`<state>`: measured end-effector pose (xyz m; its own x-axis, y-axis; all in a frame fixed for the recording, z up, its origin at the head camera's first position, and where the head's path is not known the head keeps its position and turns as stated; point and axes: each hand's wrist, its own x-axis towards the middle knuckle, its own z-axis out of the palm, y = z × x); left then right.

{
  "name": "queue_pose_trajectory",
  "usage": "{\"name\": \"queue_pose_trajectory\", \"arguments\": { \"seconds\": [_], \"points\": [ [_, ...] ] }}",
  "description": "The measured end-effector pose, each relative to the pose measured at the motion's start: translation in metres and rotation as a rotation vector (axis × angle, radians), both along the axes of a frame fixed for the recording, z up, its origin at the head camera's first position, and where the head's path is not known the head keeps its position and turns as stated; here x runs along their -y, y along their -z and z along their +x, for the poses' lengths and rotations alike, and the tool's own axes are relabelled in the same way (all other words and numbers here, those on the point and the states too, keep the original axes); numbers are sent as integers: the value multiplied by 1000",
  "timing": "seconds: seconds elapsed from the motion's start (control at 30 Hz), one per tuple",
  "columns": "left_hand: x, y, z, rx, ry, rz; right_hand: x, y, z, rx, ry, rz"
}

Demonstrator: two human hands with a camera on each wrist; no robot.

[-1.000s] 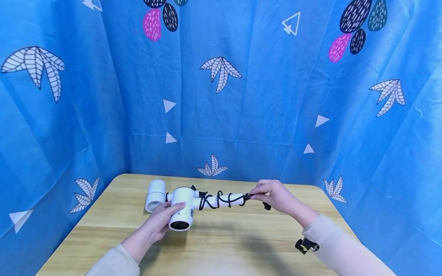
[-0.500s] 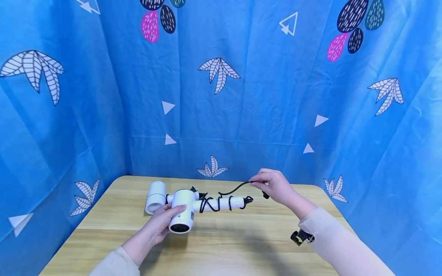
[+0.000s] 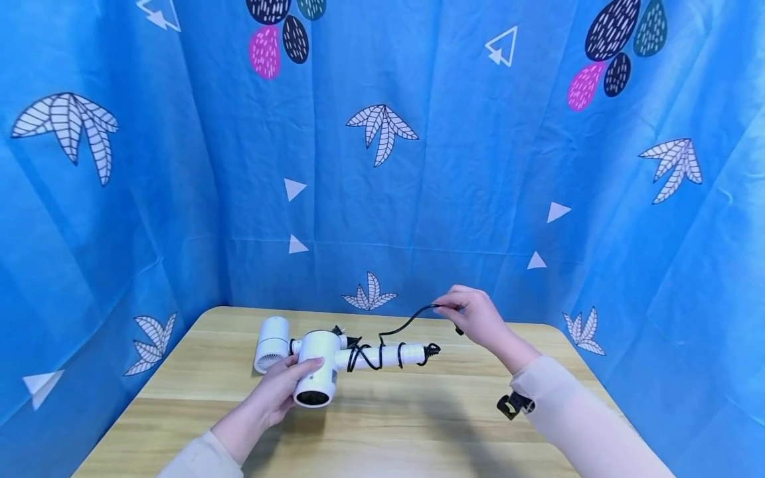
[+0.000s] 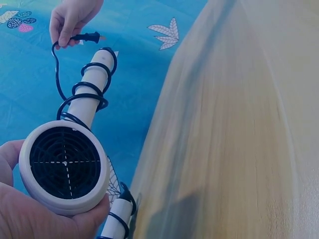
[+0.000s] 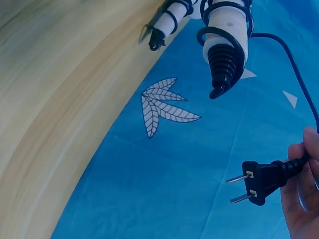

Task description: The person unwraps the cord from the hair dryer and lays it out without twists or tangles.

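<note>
In the head view my left hand [image 3: 277, 390] grips a white hair dryer [image 3: 317, 355] by its barrel, thumb on top, with the handle pointing right. Its black cord [image 3: 412, 320] winds several times round the handle, and the free part arcs up to my right hand [image 3: 473, 317]. That hand pinches the cord close to the two-pin plug [image 5: 269, 180], whose bare prongs show in the right wrist view. The dryer's round dark grille [image 4: 65, 163] faces the left wrist camera. A second white hair dryer [image 3: 272, 340] lies just behind, partly hidden by the held one.
Under the hands is a light wooden table [image 3: 382, 431] with rounded far corners. Blue patterned cloth [image 3: 382, 199] hangs round its back and sides. The second dryer's cord-wrapped handle [image 5: 168, 21] lies near the table edge in the right wrist view.
My right hand has risen from the handle's end, drawing the cord's free part up and off the handle into an arc. My left hand keeps its grip, almost still.
</note>
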<state>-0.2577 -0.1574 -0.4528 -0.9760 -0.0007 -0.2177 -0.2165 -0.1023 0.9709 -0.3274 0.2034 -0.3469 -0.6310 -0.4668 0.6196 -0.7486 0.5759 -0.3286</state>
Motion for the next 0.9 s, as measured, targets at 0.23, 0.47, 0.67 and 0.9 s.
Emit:
{"name": "queue_pose_trajectory", "arguments": {
  "seconds": [0.23, 0.47, 0.67, 0.9],
  "points": [
    [-3, -1, 1, -16, 8, 3, -1, 5, -8, -26, 54, 6],
    [-3, 1, 1, -3, -5, -9, -1, 9, -16, 21, 112, 29],
    [-2, 2, 1, -1, -5, -20, -1, 12, -20, 27, 135, 31],
    [-1, 2, 3, 3, -5, -14, -2, 17, -23, 37, 176, 38]
  ]
}}
